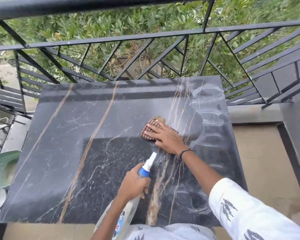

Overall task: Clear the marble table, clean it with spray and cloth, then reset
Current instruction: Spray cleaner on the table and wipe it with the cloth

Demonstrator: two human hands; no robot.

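— What sits at the left edge?
— A green woven thing (2,168), blurred, perhaps a hat or a mat, just beside the marble table (62,135).
— And the spray bottle (142,179)?
— Near the table's front edge, its long axis running from the person up toward the railing (145,37), nozzle pointing away and a little right. The left hand (134,185) is curled round its neck.
— The cloth (150,130)?
— Checked, right of centre on the marble. The right hand (164,135) presses it flat, fingers straight and spread, pointing left.
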